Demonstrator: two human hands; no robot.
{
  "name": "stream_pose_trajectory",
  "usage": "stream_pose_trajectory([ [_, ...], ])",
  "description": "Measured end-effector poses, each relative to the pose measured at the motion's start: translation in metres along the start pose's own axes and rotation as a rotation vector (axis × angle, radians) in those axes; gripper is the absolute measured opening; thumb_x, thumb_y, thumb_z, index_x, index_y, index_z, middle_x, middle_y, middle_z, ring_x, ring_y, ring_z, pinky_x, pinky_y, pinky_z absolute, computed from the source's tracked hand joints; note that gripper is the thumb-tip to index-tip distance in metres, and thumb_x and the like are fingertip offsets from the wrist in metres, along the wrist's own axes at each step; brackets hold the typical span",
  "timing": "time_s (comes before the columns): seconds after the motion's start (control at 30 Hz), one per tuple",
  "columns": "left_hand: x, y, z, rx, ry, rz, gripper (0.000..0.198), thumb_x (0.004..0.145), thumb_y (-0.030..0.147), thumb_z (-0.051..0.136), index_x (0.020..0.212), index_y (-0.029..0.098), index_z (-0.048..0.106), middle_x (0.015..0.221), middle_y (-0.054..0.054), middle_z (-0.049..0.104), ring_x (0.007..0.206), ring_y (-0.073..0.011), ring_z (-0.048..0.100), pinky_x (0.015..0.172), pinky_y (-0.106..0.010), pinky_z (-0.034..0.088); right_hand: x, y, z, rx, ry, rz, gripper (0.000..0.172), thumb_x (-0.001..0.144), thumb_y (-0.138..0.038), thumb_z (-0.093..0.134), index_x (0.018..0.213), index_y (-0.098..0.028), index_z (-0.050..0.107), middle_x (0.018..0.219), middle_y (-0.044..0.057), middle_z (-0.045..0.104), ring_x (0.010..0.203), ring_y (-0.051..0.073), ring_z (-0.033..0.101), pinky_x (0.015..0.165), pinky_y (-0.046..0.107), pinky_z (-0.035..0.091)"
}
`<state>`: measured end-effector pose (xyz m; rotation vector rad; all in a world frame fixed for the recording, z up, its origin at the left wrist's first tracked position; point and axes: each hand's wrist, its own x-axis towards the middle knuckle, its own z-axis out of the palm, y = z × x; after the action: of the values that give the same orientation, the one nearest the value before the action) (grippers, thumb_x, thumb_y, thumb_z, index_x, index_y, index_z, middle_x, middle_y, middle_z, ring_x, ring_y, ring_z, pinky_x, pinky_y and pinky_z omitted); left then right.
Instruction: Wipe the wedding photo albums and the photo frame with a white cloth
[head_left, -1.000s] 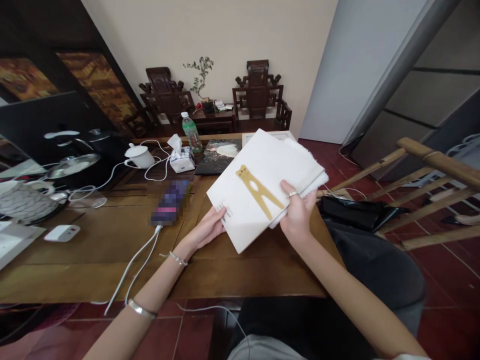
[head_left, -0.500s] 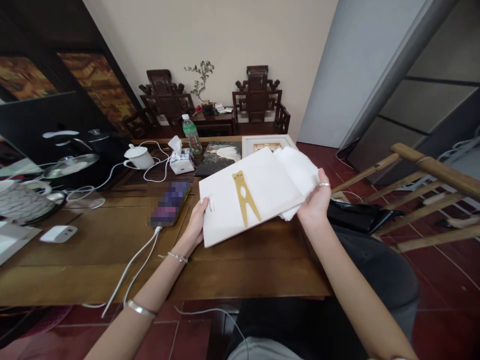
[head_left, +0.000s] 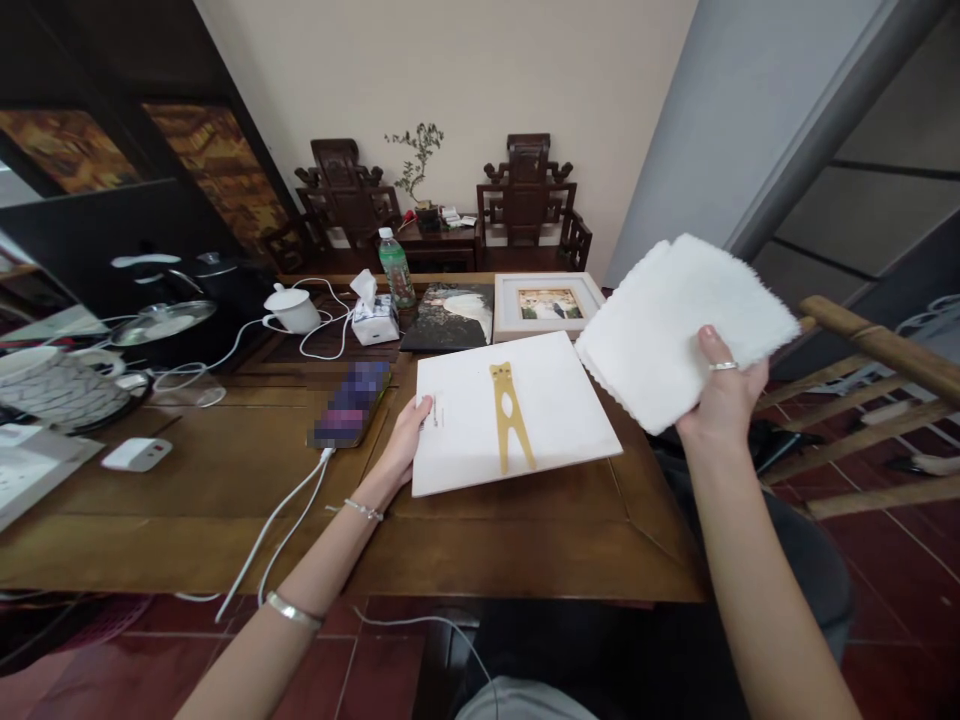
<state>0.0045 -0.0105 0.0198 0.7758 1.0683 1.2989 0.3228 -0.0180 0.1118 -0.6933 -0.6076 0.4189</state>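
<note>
Power strip (head_left: 45, 462) is sitting cut off at far left; a blurred-out phone (head_left: 349, 405) is lying further along. The left hand (head_left: 403, 440) is pinching a white board (head_left: 559, 410) above the table (head_left: 510, 545). The right hand (head_left: 724, 400) is gripping a fluffy white cloth (head_left: 667, 320), most fingers hidden, the cloth blocking part of the wooden chair (head_left: 874, 342).

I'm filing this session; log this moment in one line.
left hand: holds white board | right hand: holds fluffy white cloth | table: phone, framed picture, bottle
</note>
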Motion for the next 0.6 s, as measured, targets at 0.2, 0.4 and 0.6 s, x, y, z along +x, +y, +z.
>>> stream_pose_trajectory([
  [0.2, 0.004, -0.001, -0.003, 0.022, -0.020, 0.005, 0.034, 0.071, 0.035, 0.071, 0.094, 0.013, 0.060, 0.080, -0.005, 0.072, 0.071, -0.0196, 0.068, 0.060, -0.025, 0.052, 0.001, -0.001, -0.027, -0.149, -0.174, 0.251, 0.055, 0.042, -0.015, 0.085, 0.094, -0.016, 0.064, 0.099, 0.010, 0.069, 0.092, 0.024, 0.064, 0.077, 0.036, 0.056],
  [0.4, 0.008, 0.001, -0.005, 0.060, -0.004, -0.010, 0.031, 0.072, 0.033, 0.071, 0.092, 0.012, 0.060, 0.076, -0.005, 0.071, 0.065, -0.0179, 0.067, 0.057, -0.024, 0.049, 0.001, -0.014, -0.049, -0.410, -0.323, 0.044, 0.067, 0.045, -0.021, 0.086, 0.107, -0.019, 0.060, 0.114, 0.012, 0.065, 0.100, 0.025, 0.062, 0.087, 0.043, 0.051],
  [0.6, 0.009, 0.001, -0.006, 0.078, -0.028, -0.033, 0.028, 0.074, 0.031, 0.069, 0.092, 0.013, 0.060, 0.073, -0.003, 0.070, 0.060, -0.0162, 0.066, 0.055, -0.023, 0.049, 0.000, -0.024, -0.070, -0.917, -0.523, -0.286, 0.039, 0.058, -0.027, 0.078, 0.093, -0.020, 0.062, 0.101, 0.012, 0.068, 0.097, 0.030, 0.061, 0.090, 0.049, 0.047],
])
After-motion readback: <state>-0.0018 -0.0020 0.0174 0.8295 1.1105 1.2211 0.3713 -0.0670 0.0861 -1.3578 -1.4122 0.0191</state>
